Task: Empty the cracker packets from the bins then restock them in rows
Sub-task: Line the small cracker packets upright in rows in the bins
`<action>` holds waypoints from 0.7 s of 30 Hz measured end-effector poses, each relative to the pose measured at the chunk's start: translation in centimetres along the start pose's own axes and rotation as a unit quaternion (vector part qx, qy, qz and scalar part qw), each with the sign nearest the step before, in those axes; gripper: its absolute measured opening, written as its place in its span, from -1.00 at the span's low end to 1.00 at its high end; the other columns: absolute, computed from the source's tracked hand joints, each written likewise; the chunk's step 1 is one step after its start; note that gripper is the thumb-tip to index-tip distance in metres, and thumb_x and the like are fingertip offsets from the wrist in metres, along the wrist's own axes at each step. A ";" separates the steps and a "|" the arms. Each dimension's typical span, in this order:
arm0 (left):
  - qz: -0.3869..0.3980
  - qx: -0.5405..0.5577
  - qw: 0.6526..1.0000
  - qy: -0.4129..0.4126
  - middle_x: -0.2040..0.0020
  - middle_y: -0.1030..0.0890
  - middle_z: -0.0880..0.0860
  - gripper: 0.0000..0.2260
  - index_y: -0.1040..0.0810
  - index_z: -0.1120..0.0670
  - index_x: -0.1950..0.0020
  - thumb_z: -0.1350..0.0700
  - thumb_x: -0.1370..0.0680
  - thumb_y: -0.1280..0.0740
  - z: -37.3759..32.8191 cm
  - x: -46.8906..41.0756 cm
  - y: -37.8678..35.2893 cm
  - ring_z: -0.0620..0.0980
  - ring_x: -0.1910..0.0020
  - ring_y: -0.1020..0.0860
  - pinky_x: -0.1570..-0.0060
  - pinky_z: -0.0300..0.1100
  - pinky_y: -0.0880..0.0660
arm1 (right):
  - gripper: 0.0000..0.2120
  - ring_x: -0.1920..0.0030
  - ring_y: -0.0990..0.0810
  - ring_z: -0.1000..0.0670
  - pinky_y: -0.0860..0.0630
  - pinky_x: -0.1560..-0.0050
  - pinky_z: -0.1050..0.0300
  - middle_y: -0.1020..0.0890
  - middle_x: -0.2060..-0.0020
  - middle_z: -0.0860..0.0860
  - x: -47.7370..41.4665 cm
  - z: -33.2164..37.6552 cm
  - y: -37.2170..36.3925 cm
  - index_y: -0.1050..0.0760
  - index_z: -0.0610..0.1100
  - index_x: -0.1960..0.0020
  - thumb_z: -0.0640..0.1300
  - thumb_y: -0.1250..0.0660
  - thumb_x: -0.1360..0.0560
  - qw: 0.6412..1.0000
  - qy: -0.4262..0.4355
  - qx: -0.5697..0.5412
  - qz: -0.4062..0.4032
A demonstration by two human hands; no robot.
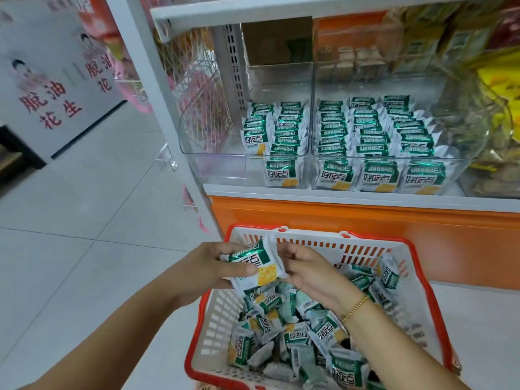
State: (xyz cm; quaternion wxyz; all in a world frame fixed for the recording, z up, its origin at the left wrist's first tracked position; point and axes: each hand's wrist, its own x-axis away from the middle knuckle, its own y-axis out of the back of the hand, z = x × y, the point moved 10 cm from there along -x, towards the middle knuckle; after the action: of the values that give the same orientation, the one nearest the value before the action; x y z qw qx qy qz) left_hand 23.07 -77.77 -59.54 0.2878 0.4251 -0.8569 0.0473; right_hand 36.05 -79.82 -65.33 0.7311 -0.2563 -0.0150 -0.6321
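**Head view.** A small stack (253,263) of cracker packets is held over the basket (218,319). The left hand (208,266) grips it with the thumb laid across the top face. The right hand (309,273) is curled at the stack's right edge, and its grip appears narrow and pinched on that edge. Many loose packets (295,342) are heaped in the basket below.

On the shelf (337,197), three full rows are seen in the right bin (453,164). In the left bin (208,153) only two rows (281,133) are stood, against its right side, and its left part is unfilled. Restocking is therefore judged well along, with the last row to be built.

The step is best done if the stack is squared between both hands first: faces turned one way, green band uppermost, edges flush. It should then be lowered upright into the left bin beside the rows already there. It should be pressed back so that nothing leans. Small stacks are advised, since the slick wrappers are likely to slide apart.

On each packet a green band, a yellow cracker picture and large dark characters are printed. The first character is read as 好; the rest are not read with certainty. On the grey cartons (50,102) at left, 脱油花生 is printed in red.
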 end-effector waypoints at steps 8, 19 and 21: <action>-0.056 -0.141 0.979 -0.138 0.04 -0.62 -0.15 -0.72 -0.55 -0.05 0.05 -0.03 -0.31 -0.53 -7.0 -0.4 1.2 -0.30 0.16 -0.56 0.19 -0.42 -0.44 | -0.65 0.15 -0.55 0.29 -0.50 0.01 0.21 -0.56 0.14 0.28 1.4 9.2 -0.8 -0.43 0.20 -0.21 0.23 -0.26 -0.46 0.934 0.096 0.345 0.023; -0.252 -0.063 0.906 -0.333 -0.09 -0.56 -0.10 -0.47 -0.36 -0.03 -0.18 0.09 -0.32 -0.55 -16.0 0.2 8.0 -0.18 -0.03 -0.57 0.08 -0.33 -0.56 | -0.38 -0.04 -0.44 0.16 -0.35 0.01 0.29 -0.54 -0.10 0.15 -2.6 24.9 -8.9 -0.41 0.05 -0.32 0.17 -0.50 -0.33 0.596 0.191 0.780 0.022; -0.295 -0.039 0.896 -0.328 -0.19 -0.53 -0.06 -0.45 -0.34 0.02 -0.31 0.02 -0.40 -0.49 -16.0 -0.2 9.9 -0.13 -0.15 -0.53 -0.12 -0.26 -0.51 | -0.44 0.02 -0.45 0.13 -0.34 0.15 0.25 -0.52 0.01 0.16 -4.4 27.2 -9.2 -0.44 0.02 -0.23 0.15 -0.52 -0.32 0.607 0.206 0.767 -0.005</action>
State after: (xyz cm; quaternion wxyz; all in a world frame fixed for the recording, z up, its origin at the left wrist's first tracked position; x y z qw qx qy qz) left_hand 22.91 -66.08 -44.73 0.0073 0.6385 -0.7388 -0.2155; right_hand 34.84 -65.70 -39.99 0.6403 0.5355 -0.3452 -0.4290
